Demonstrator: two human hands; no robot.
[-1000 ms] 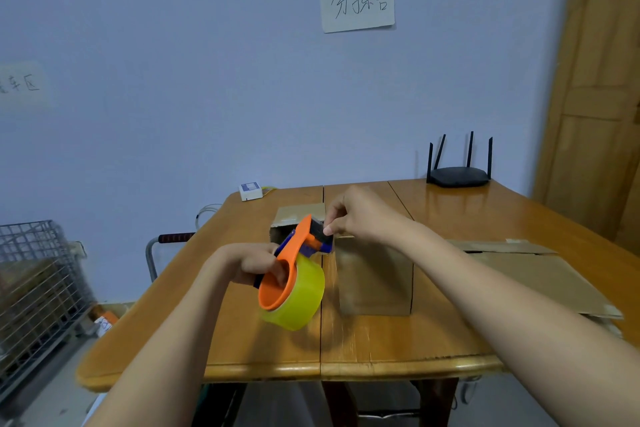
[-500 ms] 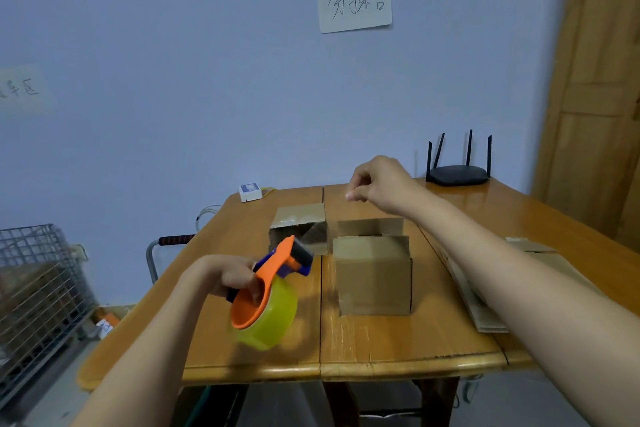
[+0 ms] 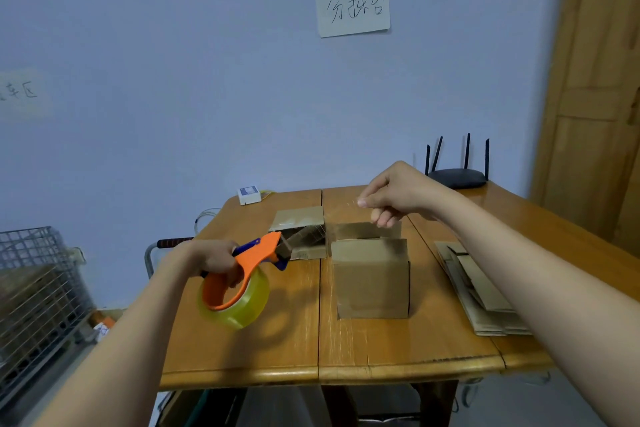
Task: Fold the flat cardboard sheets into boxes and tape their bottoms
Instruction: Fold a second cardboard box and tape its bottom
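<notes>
A folded brown cardboard box [image 3: 372, 279] stands on the wooden table [image 3: 381, 354], flaps closed on top. My left hand [image 3: 214, 258] grips an orange tape dispenser [image 3: 242, 274] with a yellowish clear tape roll, held left of the box above the table. My right hand [image 3: 394, 194] hovers above and behind the box, fingertips pinched on the end of a clear tape strip [image 3: 341, 215] stretched from the dispenser. A second box [image 3: 299, 230] lies on its side behind the dispenser. A stack of flat cardboard sheets [image 3: 481, 291] lies at the right, partly hidden by my right forearm.
A black router [image 3: 457, 177] sits at the table's back right, a small white device [image 3: 249, 195] at the back left. A wire cage [image 3: 34, 291] stands at the far left, a wooden door [image 3: 595, 97] at the right. A paper note [image 3: 353, 5] hangs on the wall.
My right hand has pulled the tape end up and back from the dispenser to above the box's far side. My left hand moved the dispenser left and slightly down.
</notes>
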